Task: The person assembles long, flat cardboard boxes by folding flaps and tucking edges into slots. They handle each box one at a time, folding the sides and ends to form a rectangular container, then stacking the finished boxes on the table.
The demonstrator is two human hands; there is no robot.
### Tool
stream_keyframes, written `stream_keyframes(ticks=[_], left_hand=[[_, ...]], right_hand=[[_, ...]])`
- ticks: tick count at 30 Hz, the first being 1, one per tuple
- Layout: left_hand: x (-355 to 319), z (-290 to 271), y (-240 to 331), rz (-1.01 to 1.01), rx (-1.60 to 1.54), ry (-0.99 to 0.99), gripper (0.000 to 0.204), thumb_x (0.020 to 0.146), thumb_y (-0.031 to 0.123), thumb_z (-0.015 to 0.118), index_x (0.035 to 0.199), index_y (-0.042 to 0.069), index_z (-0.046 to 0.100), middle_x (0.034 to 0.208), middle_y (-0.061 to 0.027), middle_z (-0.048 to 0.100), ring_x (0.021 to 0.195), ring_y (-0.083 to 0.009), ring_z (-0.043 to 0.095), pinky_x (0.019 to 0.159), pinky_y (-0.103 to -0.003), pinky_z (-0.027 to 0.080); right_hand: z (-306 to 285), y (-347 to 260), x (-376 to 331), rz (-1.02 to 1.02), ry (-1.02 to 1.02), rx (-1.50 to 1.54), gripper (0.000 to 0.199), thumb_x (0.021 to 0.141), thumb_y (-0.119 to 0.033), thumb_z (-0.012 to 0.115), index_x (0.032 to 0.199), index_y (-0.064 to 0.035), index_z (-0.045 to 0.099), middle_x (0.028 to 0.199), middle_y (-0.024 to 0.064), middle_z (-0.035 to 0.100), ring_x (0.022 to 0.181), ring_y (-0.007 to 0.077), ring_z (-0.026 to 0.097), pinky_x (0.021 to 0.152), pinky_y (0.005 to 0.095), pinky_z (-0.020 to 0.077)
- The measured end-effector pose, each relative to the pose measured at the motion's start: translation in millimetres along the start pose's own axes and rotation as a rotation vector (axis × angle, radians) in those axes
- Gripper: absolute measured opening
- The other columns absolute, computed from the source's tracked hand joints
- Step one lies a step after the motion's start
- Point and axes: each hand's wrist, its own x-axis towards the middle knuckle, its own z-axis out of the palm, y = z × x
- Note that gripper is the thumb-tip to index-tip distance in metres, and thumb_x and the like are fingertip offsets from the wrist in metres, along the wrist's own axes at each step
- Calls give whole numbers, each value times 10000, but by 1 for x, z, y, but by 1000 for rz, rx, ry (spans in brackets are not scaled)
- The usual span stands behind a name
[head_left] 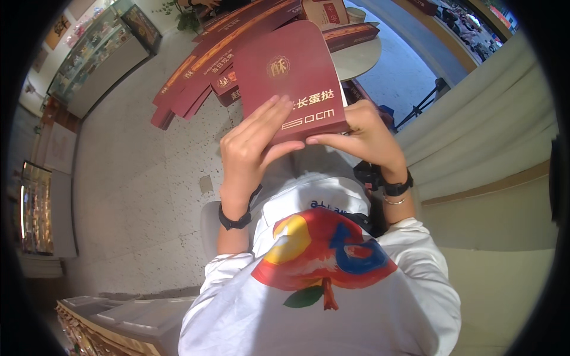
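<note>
A dark red cardboard box with gold printing is held up between my two hands, in front of my chest. My left hand lies over its near left part, fingers stretched together on the printed panel and the thumb along the near edge. From the right, my right hand grips the near right corner, its thumb pointing left along the bottom edge so that both thumb tips almost meet. The right fingers are partly hidden behind the box. A strip of white shows along the box's right side.
Long red cartons are stacked beyond the box, some sticking out leftward past a round white table. A cup-like tub stands at the back. Pale curtains hang on the right; glass display cases line the left.
</note>
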Motion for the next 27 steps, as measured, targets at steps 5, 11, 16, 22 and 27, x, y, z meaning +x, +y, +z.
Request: stream_keyframes(ticks=[5, 11, 16, 22, 27], left_hand=[[-16, 20, -6, -240, -234, 185, 461, 680, 164, 832, 1098, 9, 714, 1115, -133, 716, 1031, -259, 694, 851, -329, 550], [-30, 42, 13, -508, -515, 531, 474, 709, 183, 861, 1100, -37, 704, 1019, -113, 731, 899, -138, 666, 798, -274, 521], [-41, 45, 18, -466, -491, 470, 567, 749, 311, 836, 1161, -40, 668, 1077, -131, 714, 937, -196, 655, 836, -305, 509], [-25, 29, 17, -239, -212, 347, 503, 853, 347, 723, 1166, -38, 643, 1147, -150, 673, 976, -306, 629, 863, -358, 490], [-36, 42, 19, -429, -306, 569, 422, 970, 370, 624, 961, -49, 669, 887, -87, 689, 814, -123, 604, 704, -285, 477]], right_hand=[[10, -16, 12, 10, 217, -117, 320, 731, -116, 831, 1006, -5, 711, 906, 103, 717, 735, 149, 687, 577, 246, 490], [75, -8, 26, -86, 606, 510, 1034, 775, -413, 815, 1513, 8, 225, 1501, 196, 369, 1351, 291, 415, 1102, 403, 354], [102, -3, 8, 78, 527, 679, 767, 904, -437, 685, 1417, 57, 401, 1262, 159, 581, 1138, 177, 555, 951, 307, 452], [104, -3, 5, 61, 573, 480, 614, 976, -394, 587, 1363, 73, 488, 1350, 196, 574, 1117, 206, 609, 922, 312, 480], [108, -4, 15, -115, 550, 357, 587, 1002, -365, 546, 1393, 64, 460, 1354, 216, 563, 1138, 245, 609, 938, 325, 477]])
